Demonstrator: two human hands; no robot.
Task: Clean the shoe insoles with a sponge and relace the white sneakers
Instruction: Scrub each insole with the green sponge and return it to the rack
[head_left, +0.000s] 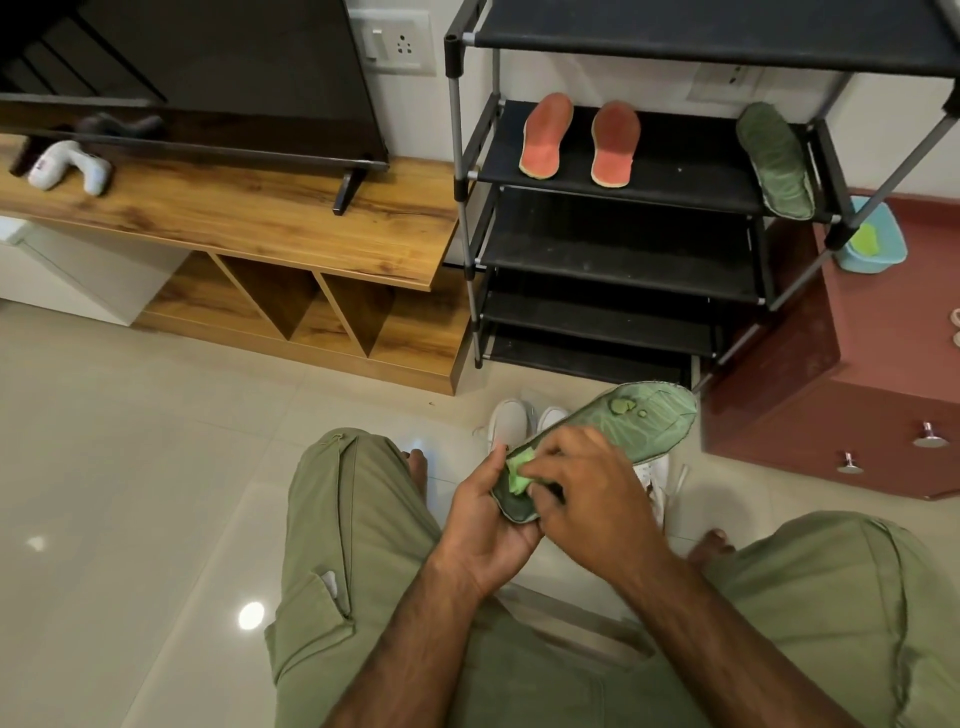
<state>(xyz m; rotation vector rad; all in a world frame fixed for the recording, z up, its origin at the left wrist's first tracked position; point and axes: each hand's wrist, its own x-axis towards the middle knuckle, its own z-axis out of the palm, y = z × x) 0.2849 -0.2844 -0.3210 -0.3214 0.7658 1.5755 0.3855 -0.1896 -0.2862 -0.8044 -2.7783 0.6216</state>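
Note:
My left hand grips the heel end of a green insole from below, its toe end pointing up and right with water drops on it. My right hand pinches a bright green sponge against the insole's heel part. Under the insole the white sneakers stand on the floor, partly hidden by hands and insole. On the black shoe rack lie two red insoles and, at the right end, a second green insole.
A wooden TV bench with a TV stands at the left. A maroon cabinet at the right carries a blue tub. My knees in green trousers frame the hands over the tiled floor.

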